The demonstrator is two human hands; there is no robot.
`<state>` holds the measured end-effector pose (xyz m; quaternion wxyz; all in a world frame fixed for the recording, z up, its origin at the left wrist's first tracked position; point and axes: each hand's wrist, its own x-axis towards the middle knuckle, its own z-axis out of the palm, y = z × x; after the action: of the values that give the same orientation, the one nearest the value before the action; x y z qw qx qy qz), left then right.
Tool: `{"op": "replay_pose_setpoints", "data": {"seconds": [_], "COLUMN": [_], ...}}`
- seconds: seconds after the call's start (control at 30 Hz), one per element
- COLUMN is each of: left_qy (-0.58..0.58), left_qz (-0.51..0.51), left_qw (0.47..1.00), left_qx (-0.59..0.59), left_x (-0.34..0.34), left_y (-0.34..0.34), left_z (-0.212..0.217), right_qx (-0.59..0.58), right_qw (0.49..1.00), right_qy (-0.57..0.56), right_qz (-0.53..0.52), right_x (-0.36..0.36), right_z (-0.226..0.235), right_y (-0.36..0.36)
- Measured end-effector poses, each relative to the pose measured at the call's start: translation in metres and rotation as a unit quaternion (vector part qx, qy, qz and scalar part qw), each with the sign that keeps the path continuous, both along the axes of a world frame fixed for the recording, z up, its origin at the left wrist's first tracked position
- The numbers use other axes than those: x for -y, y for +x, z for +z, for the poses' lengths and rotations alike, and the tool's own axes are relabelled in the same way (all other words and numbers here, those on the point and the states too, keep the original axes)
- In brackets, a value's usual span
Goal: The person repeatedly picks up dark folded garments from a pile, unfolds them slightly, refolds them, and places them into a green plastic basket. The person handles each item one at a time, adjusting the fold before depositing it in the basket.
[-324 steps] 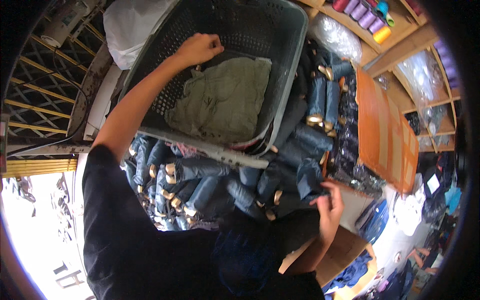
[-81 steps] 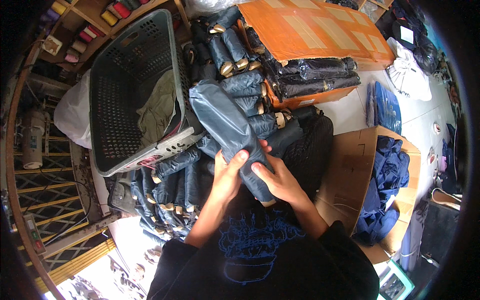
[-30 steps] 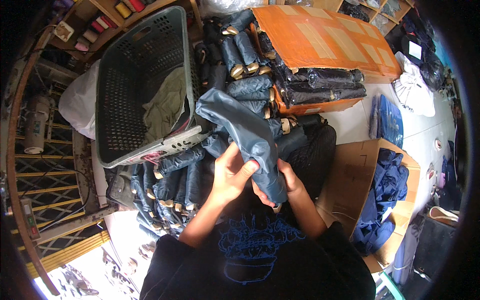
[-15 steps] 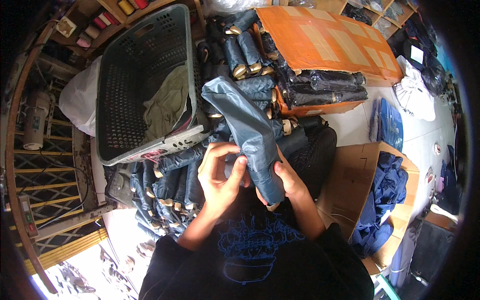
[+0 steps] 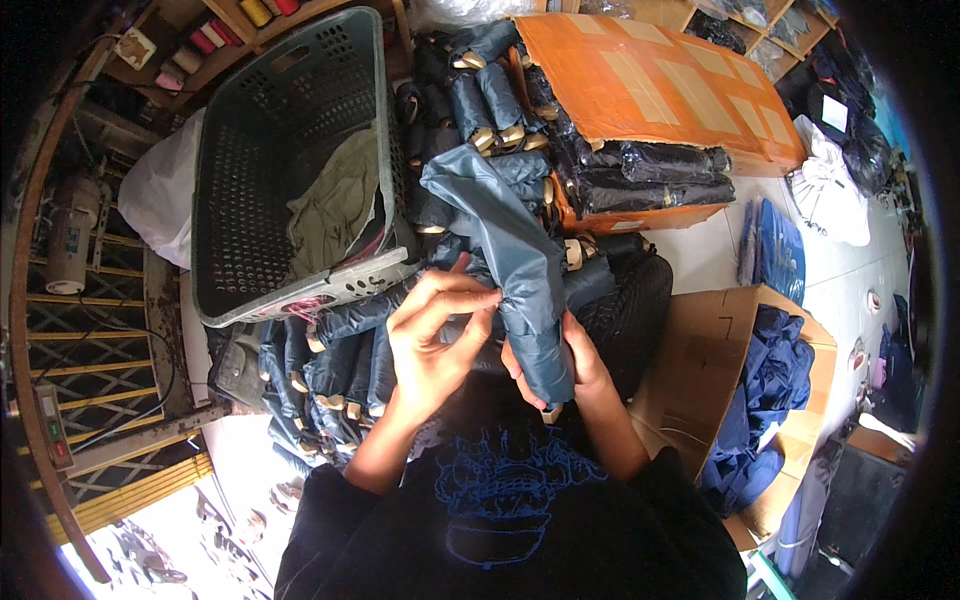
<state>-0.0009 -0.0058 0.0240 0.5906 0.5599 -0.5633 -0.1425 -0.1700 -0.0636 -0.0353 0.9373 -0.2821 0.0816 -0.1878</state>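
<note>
A folding umbrella (image 5: 540, 345) in slate-blue fabric is held tilted in front of my chest, its tan end pointing down toward me. Its loose upper fabric (image 5: 480, 205) stretches up and to the left, wide and slack at the tip. My right hand (image 5: 590, 365) wraps round the lower part from the right, with fingertips showing on the left side. With thumb and finger closed together, my left hand (image 5: 435, 335) pinches at the fabric's left edge, about halfway up. Several similar slate-blue umbrellas (image 5: 345, 378) lie piled below and behind my hands.
A dark plastic basket (image 5: 300, 305) with olive cloth stands at the left. Beyond the pile is an orange taped carton (image 5: 660, 75) with black plastic-wrapped bundles (image 5: 650, 180). At the right, an open cardboard box (image 5: 695, 365) holds navy fabric (image 5: 760, 400). Thread spools (image 5: 215, 38) sit upper left.
The umbrella has shifted slightly right and down at its upper end. My left hand has moved up a little, from beside the umbrella to a pinch at its fabric edge.
</note>
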Motion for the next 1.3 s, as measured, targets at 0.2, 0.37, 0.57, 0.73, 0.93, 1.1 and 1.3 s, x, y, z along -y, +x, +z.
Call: {"op": "replay_pose_setpoints", "data": {"seconds": [0.2, 0.37, 0.57, 0.73, 0.93, 1.1, 1.3], "left_qy": [-0.046, 0.032, 0.085, 0.126, 0.086, 0.060, 0.122], "left_qz": [0.093, -0.052, -0.228, -0.231, -0.148, -0.155, -0.058], "left_qw": [0.988, 0.993, 0.892, 0.879, 0.927, 0.816, 0.866], "left_qx": [0.112, -0.104, -0.380, -0.397, -0.333, -0.553, -0.481], "left_x": [0.011, 0.012, 0.008, 0.005, -0.006, -0.004, 0.004], "left_y": [-0.014, -0.007, 0.004, -0.003, -0.020, -0.018, -0.027], "left_z": [0.003, 0.007, 0.000, 0.010, -0.009, -0.014, 0.008], "right_qx": [0.060, 0.031, 0.064, 0.073, 0.031, -0.119, -0.206], "right_qw": [0.995, 0.999, 0.996, 0.993, 0.999, 0.971, 0.888], "right_qy": [0.085, 0.001, 0.060, 0.089, -0.007, -0.205, -0.394], "right_qz": [-0.009, -0.010, 0.035, 0.030, -0.015, -0.041, -0.120], "right_x": [-0.001, 0.003, -0.002, -0.008, -0.006, 0.001, -0.003], "right_z": [-0.003, -0.005, -0.005, 0.001, 0.005, 0.010, 0.032], "right_y": [0.004, -0.003, 0.000, 0.000, 0.007, 0.001, 0.008]}}
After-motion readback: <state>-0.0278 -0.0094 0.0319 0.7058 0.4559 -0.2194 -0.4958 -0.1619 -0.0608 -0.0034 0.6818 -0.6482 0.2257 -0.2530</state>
